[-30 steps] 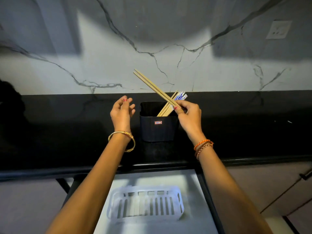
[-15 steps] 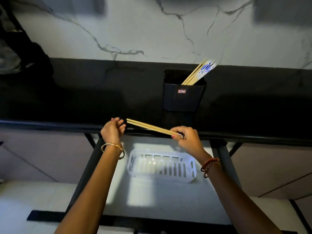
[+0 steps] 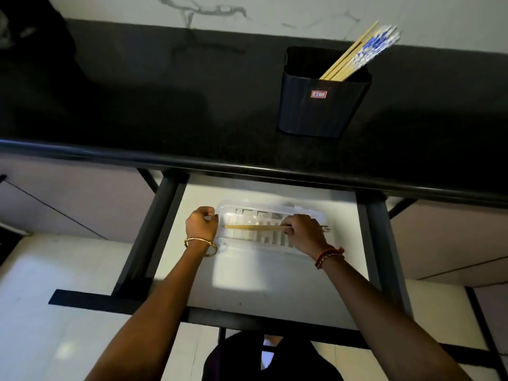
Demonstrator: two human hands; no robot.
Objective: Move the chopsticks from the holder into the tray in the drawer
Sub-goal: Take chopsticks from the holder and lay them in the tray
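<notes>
Right hand pinching wooden chopsticks over white tray in open drawer, left hand curled at tray's edge

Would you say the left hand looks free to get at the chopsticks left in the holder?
Probably yes: the left hand holds nothing but the tray edge, and the holder stands open-topped on the counter with its chopsticks sticking out, nothing in between.
</notes>
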